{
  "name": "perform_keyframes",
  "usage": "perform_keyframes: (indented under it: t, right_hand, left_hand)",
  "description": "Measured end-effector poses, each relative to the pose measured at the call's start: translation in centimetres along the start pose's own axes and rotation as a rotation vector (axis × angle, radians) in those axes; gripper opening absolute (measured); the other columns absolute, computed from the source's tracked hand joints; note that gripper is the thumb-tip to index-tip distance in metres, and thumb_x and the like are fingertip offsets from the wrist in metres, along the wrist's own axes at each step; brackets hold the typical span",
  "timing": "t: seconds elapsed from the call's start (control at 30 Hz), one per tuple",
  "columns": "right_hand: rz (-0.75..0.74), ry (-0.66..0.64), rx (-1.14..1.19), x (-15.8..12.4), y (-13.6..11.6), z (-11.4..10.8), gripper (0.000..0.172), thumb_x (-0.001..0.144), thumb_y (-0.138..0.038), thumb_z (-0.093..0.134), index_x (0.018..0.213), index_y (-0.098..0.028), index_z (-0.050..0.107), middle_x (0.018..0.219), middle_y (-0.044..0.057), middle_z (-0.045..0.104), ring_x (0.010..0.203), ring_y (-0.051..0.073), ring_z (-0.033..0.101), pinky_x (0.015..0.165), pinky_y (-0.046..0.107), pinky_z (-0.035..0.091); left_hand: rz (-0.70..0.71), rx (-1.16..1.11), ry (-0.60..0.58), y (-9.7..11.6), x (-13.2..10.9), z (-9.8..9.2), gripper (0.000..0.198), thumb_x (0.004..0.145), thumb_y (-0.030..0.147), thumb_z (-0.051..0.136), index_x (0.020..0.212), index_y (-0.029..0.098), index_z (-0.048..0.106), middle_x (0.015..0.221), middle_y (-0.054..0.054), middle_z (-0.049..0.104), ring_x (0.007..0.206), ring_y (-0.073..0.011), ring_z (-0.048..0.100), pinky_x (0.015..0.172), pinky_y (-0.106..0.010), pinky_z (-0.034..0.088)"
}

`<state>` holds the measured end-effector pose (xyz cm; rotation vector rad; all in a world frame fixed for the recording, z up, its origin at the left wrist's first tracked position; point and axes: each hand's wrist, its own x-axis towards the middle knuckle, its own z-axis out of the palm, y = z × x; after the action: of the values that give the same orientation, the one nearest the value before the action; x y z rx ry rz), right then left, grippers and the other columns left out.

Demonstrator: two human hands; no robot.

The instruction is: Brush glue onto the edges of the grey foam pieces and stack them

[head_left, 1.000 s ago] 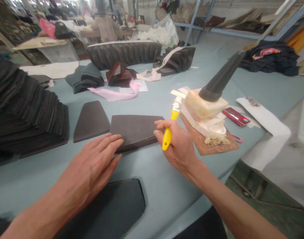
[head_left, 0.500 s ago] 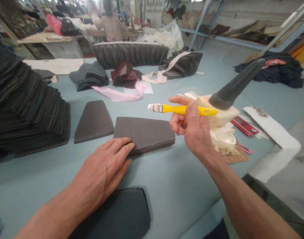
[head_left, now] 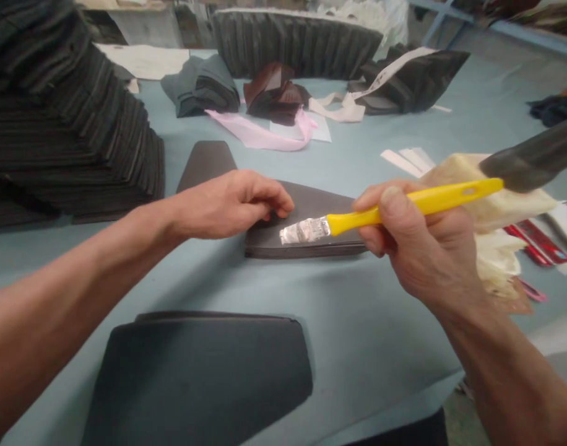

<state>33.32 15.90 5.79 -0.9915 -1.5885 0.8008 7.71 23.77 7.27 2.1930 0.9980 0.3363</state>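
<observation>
My right hand (head_left: 418,244) is closed round the handle of a yellow brush (head_left: 404,207). The brush's metal collar and bristle end point left, just above the near edge of a small stack of dark grey foam pieces (head_left: 320,229). My left hand (head_left: 232,204) rests on the left part of that stack with its fingers curled down onto the top piece. A single dark piece (head_left: 204,161) lies just behind my left hand. Another dark grey stack (head_left: 200,371) sits close to me at the table's front.
A tall pile of dark pieces (head_left: 65,124) fills the left. Behind my right hand stands a glue-caked block (head_left: 492,192) with a black handle (head_left: 538,161). Folded dark fabrics (head_left: 274,93), pink strips (head_left: 265,133) and more ribbed stacks (head_left: 297,40) lie at the back.
The view has tilted down and moved closer. My right hand swung the brush from upright to pointing left and lowered it to the stack. My left hand moved onto the stack and curled its fingers.
</observation>
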Motion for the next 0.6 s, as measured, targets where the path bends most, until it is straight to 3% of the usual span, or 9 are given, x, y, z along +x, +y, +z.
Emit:
perform_keyframes:
  t: [0.13, 0.27, 0.43, 0.6]
  right_hand:
    - [-0.062, -0.127, -0.083, 0.9, -0.4, 0.9, 0.040, 0.108, -0.052, 0.063, 0.084, -0.022, 0.073, 0.066, -0.003, 0.058, 0.061, 0.009, 0.056, 0.052, 0.024, 0.042]
    - [-0.106, -0.221, -0.061, 2.1, -0.8, 2.3, 0.053, 0.106, -0.055, 0.063, 0.067, -0.021, 0.062, 0.076, 0.000, 0.063, 0.076, 0.009, 0.064, 0.057, 0.022, 0.045]
    - [-0.093, -0.314, -0.056, 3.4, -1.3, 3.9, 0.056, 0.099, -0.070, 0.065, 0.070, -0.023, 0.062, 0.062, -0.003, 0.052, 0.061, 0.010, 0.056, 0.051, 0.024, 0.042]
    - [-0.111, -0.393, -0.086, 4.0, -1.1, 4.1, 0.052, 0.098, -0.073, 0.065, 0.083, -0.023, 0.071, 0.065, -0.005, 0.056, 0.055, 0.008, 0.049, 0.051, 0.025, 0.043]
  left_hand:
    - [-0.126, -0.236, -0.089, -0.6, 0.7, -0.7, 0.034, 0.085, 0.018, 0.057, 0.112, 0.019, 0.078, 0.108, -0.003, 0.082, 0.096, -0.0178, 0.077, 0.090, -0.032, 0.061]
    - [-0.171, -0.223, -0.114, -0.4, 0.9, -1.2, 0.042, 0.082, 0.015, 0.052, 0.112, 0.021, 0.081, 0.106, 0.001, 0.081, 0.104, -0.0201, 0.077, 0.093, -0.032, 0.061]
    - [-0.127, -0.193, -0.144, 0.6, 0.7, -1.3, 0.046, 0.085, 0.014, 0.049, 0.118, 0.015, 0.081, 0.103, -0.001, 0.082, 0.099, -0.0185, 0.073, 0.089, -0.028, 0.057]
    - [-0.199, -0.117, -0.101, 1.8, 0.5, -1.2, 0.048, 0.091, 0.005, 0.044, 0.121, 0.014, 0.080, 0.100, 0.002, 0.080, 0.094, -0.0138, 0.068, 0.090, -0.025, 0.053]
